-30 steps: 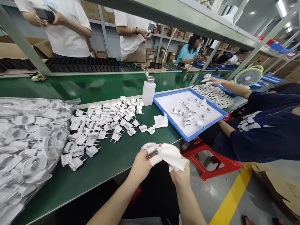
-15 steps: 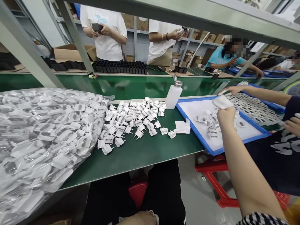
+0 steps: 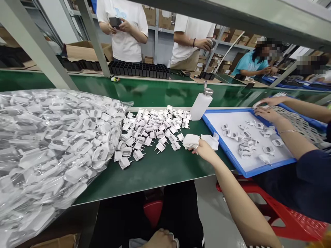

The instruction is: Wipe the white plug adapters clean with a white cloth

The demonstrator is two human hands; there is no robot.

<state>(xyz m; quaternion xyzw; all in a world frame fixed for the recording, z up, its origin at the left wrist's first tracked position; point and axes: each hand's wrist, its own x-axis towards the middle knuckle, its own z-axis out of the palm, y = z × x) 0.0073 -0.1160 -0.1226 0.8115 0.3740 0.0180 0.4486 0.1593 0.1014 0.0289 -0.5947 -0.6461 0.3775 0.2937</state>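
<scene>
"Seeing that white cloth [image 3: 190, 140]?"
"Yes, pinched in the right hand [image 3: 204, 150], over the green table [image 3: 152, 175] by the white plugs [image 3: 160, 147]. It should feel light, soft and floppy, so grab a thick fold."
"How does it look?"
"Bunched and wrinkly, near a second cloth [image 3: 212, 141]."
"And the left hand [image 3: 162, 239]?"
"Curled on the lap [image 3: 179, 210]. I can't tell if it holds anything."

On the bench [image 3: 160, 174] before you, the bag [image 3: 64, 148] lies left, loose plugs [image 3: 157, 127] right of it. Behind their right end stands the bottle [image 3: 200, 106], beside the tray [image 3: 224, 148], which lies at your right with more plugs [image 3: 245, 151] in it. Between the loose plugs and tray are the cloth [image 3: 190, 140] in your right hand [image 3: 204, 151] and, to its right, a second cloth [image 3: 214, 139].
</scene>
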